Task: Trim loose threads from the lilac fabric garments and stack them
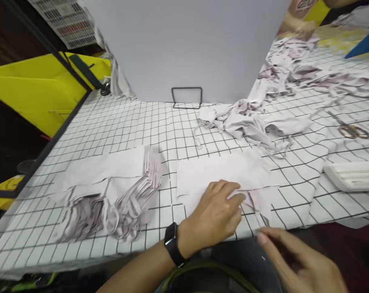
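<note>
My left hand (216, 211), with a black watch on its wrist, rests on a flat pale fabric piece (221, 171) near the table's front edge. Its fingers are slightly bent and a little apart, with the fingertips on the cloth. Narrow fabric tails (257, 203) stick out toward me on the right of this piece. Just off the front edge is my right hand (303, 260), somewhat blurred, with thumb and forefinger drawn together in a pinch near the tails. What is between those fingertips, if anything, is hidden. To the left lies a layered stack of similar fabric pieces (108, 167) with gathered loops.
Crumpled fabric strips (245, 118) trail toward the back right, where another person's hand (304, 30) touches the heap. Scissors (352, 130) and a white tray (337, 175) lie at the right. A large grey panel (187, 49) and black wire stand (187, 107) are at the back.
</note>
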Demonstrator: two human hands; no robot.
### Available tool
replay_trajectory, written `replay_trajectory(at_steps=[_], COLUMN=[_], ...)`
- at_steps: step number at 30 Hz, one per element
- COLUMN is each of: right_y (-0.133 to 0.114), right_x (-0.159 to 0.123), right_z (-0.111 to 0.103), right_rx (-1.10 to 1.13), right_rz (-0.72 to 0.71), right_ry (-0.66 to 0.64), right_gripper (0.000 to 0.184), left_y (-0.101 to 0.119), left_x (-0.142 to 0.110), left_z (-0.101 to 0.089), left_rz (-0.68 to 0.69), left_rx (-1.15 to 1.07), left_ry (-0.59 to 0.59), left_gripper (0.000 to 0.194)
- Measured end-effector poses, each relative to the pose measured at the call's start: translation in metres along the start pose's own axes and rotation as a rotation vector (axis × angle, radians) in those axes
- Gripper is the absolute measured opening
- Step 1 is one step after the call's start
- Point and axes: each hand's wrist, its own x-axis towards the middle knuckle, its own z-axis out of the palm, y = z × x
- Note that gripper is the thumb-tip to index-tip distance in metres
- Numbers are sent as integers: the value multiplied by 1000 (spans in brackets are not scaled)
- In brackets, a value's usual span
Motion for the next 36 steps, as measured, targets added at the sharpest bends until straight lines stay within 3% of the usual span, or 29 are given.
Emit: replay_trajectory(at_steps=[3, 6, 9, 12, 16, 19, 23, 27, 30, 34, 36], right_y=[14, 21, 19, 9, -5, -9, -5, 0, -5, -19, -25], right_x=[-20, -22, -14, -11, -26, -47, -71, -84, -91, -93, -87], right_z=[34, 77, 111, 124, 109, 81, 42, 15, 1, -12, -14], right_rx=[114, 209, 217, 196, 175, 95, 6, 79, 223, 592, 820], right_rz=[-27, -60, -99, -152, -301, -409, -421, -250, -39, 185, 260], right_ry=[-269, -295, -281, -306, -382, -430, -477, -481, -418, -313, -323], right_gripper=[28, 32, 34, 37, 38, 40, 37, 28, 38, 35, 34], left_y=[-9, -17, -16, -9, -4, -3, -3, -3, -6, -10, -8], left_x=[-38, -68, -84, -90, -94, -96, -98, -98, -98, -98, -97], left_z=[-15, -26, -27, -22, -16, -16, -16, -14, -13, -12, -12], left_rz=[-201, -315, -251, -192, -199, -189, -183, -183, -174, -165, -172], left_rx=[-92, -80, -61, -15, 103, 149, 161, 143, 137, 139, 145], left_ry=[258, 370, 293, 141, 48, 35, 35, 46, 51, 55, 45], left_gripper=[18, 18, 13, 13, 22, 22, 20, 19, 19, 18, 17])
